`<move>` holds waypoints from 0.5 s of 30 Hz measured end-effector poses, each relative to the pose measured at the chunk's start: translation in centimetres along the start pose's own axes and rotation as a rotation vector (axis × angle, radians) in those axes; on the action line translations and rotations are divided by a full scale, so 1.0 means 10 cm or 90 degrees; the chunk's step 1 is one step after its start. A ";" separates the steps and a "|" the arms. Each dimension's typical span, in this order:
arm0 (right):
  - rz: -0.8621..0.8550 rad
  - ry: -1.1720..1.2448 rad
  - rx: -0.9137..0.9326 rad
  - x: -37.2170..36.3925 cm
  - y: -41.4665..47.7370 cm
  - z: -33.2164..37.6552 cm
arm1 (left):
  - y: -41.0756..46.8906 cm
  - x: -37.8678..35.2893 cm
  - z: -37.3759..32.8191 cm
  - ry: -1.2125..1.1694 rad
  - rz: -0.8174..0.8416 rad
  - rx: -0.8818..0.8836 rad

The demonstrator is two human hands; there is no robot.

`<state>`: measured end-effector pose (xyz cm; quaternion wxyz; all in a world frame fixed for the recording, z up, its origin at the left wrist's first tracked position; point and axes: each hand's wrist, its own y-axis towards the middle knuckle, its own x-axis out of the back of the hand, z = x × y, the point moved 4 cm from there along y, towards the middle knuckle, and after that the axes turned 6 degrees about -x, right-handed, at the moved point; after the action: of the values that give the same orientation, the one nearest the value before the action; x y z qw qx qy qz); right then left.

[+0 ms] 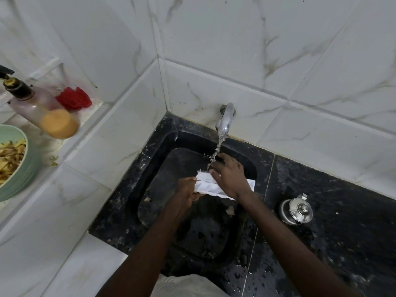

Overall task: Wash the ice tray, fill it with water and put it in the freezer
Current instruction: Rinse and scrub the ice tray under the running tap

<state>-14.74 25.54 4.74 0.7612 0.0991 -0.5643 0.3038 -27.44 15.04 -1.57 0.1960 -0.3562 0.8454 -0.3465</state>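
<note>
Left hand (186,189) clenched on tray (209,186) near-left end, right hand (230,176) rubbing flat, ungripped; risk: wet tray slipping into sink (154,168) under tap (226,118) stream.

The right hand (230,179) lies across the ice tray (206,186), hiding its middle, so how many of its cells hold water cannot be told. The left hand (188,192) covers the tray's near-left corner, its fingertips out of sight beneath. Far left of both hands, the green bowl (20,168) and the pump bottle (42,108) are cut off by the picture's edge, and the bottle is blurred.
</note>
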 end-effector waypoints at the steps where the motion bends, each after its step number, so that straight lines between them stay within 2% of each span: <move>1: -0.017 0.011 -0.027 0.04 0.00 -0.04 | 0.01 0.01 0.04 -0.013 0.007 0.026; 5: 0.026 0.006 -0.081 0.13 0.04 -0.12 | -0.02 0.03 0.13 -0.053 0.020 0.050; 11: 0.093 -0.047 -0.020 0.00 0.01 -0.10 | -0.06 -0.12 0.06 -0.098 0.049 0.013; 15: 0.043 -0.066 0.044 -0.12 -0.06 -0.03 | -0.03 -0.15 -0.07 -0.118 0.022 -0.070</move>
<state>-14.35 24.78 3.63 0.7161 0.1220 -0.5954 0.3433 -26.71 16.33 -0.78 0.2595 -0.3821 0.8476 -0.2614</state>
